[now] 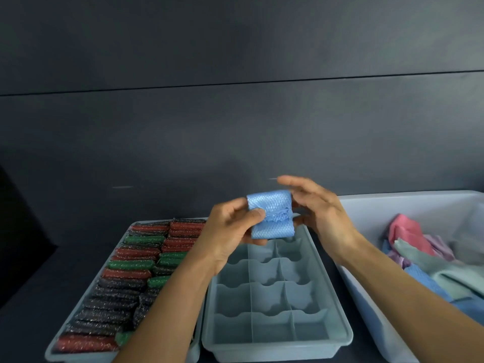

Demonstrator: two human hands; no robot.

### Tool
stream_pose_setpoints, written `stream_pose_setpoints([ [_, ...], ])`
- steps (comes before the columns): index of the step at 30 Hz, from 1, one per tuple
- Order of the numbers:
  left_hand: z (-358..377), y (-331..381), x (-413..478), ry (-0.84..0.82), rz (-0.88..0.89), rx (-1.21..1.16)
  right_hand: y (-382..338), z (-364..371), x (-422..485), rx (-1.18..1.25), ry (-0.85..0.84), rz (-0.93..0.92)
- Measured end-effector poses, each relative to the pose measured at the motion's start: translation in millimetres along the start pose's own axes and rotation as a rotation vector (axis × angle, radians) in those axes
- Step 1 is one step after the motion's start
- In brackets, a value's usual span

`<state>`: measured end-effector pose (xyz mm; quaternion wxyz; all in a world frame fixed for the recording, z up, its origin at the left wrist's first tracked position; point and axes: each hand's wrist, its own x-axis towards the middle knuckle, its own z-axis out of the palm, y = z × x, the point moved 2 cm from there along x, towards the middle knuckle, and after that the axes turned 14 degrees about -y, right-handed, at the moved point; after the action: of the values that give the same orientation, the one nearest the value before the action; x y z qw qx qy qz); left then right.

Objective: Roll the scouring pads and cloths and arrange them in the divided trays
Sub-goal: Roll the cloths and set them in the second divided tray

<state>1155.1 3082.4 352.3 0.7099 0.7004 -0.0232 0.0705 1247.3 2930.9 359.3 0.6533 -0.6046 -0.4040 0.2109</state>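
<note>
— Between the two sets of fingers, what is that?

— A rolled blue cloth (269,214), lifted in the air. The left hand (230,231) grips it from the left side, thumb pressed on the front of the roll, the other fingers curled behind and under it. The right hand (318,213) touches the roll's right edge; its fingers are spread and only loosely bent, the forefinger reaching above the cloth's top corner. Whether it truly pinches the cloth I cannot tell, since that hand is a little blurred.

— And below the fingers?

— Just beneath the roll lies the empty divided tray (337,326), grey-blue, its wavy partitions forming three columns of compartments. None of its visible compartments holds anything.

— To the left of the left fingers?

— Another divided tray (56,356), packed with rolled scouring pads (125,277) in red, green and dark glittery colours, laid in two columns. The left forearm crosses over its near right corner.

— And out past the right fingers?

— A pale bin (366,294) with loose cloths (424,260) heaped inside: pink, lilac, blue and mint green. The right forearm passes over its near wall.
</note>
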Motion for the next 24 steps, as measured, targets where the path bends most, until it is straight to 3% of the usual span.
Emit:
stream_pose_setpoints([
  [2, -1.0, -1.1, -1.5, 0.004, 0.051, 0.067, 3.7, 0.9, -1.8, -0.015, -0.061, 0.102],
  [5, -3.6, -4.0, -3.7, -0.019, 0.106, 0.107, 4.0, 5.1, -1.5, -0.043, -0.127, 0.063],
  [9, -11.1, -10.3, 0.2, -0.053, 0.069, -0.095, 10.2, 6.5, 1.6, 0.275, -0.152, 0.075],
  [13, -23.0, -16.3, 6.4, -0.109, -0.046, -0.222, 15.0, 5.6, 9.3, 0.331, -0.199, 0.184],
  [15, -27.5, -16.5, 13.5, -0.139, -0.096, -0.247, 17.0, 1.5, 16.1, 0.226, -0.189, 0.215],
  [19, -39.9, -22.3, 33.3, -0.159, -0.105, 0.06, 24.3, -5.5, 32.5, -0.16, -0.162, 0.184],
  [24, -51.6, -38.1, 56.8, -0.119, -0.094, 0.38, 49.0, -12.5, 61.0, -0.486, -0.181, 0.361],
])
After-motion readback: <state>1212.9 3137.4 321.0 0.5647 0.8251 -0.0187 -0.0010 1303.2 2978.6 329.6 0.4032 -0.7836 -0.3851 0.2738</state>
